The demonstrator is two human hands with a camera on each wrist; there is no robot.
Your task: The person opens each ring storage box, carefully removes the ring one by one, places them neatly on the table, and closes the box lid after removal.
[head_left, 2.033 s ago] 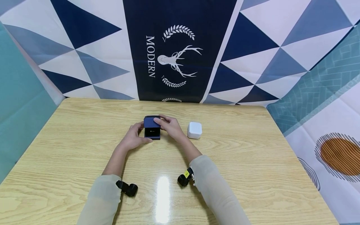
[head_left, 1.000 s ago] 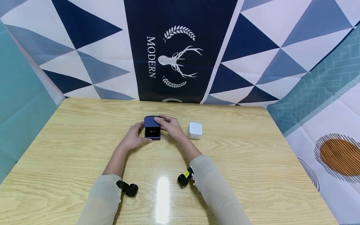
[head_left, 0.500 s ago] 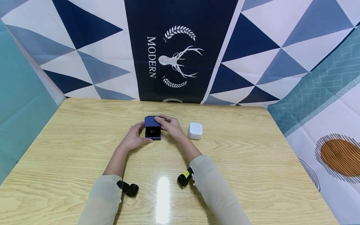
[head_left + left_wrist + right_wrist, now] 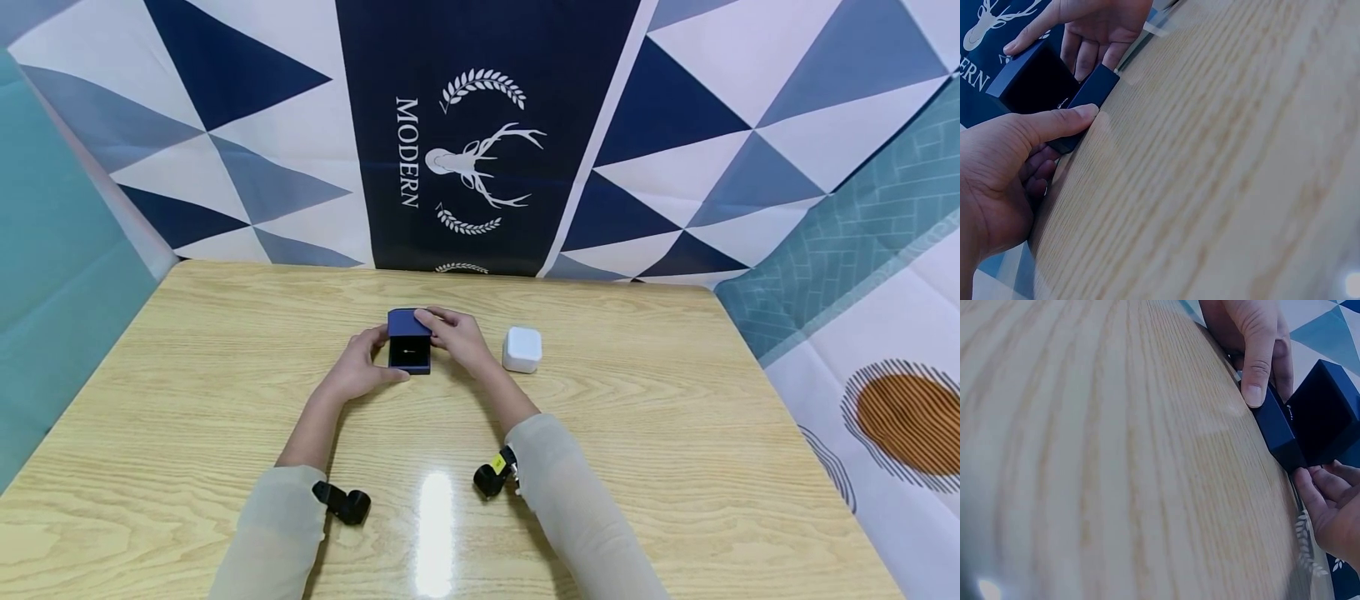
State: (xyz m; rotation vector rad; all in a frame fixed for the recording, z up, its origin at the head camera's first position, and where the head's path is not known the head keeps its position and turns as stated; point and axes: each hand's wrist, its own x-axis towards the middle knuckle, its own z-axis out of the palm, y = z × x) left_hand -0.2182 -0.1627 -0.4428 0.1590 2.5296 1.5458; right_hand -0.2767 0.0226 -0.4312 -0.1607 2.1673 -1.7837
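A dark blue ring box (image 4: 409,322) sits on the table with its lid raised. Inside its black lining is a tiny shiny item (image 4: 1290,412), likely a ring, too small to make out fully. My left hand (image 4: 356,367) holds the base from the left, thumb along the front wall and fingers at the left and back. From the right, my right hand (image 4: 459,340) grips the box, thumb on the raised lid (image 4: 1022,74) and other fingers low at its side. Part of the box's back is hidden.
A white rounded cube (image 4: 522,349) stands just right of my right hand. Wood-grain table (image 4: 645,433) spreads around, its far edge near a patterned cloth backdrop (image 4: 480,167). A black camera (image 4: 349,505) is strapped at each wrist.
The box's lid has tilted back slightly, showing a bit more of the black interior. Both hands keep their hold. The head view has shifted a little.
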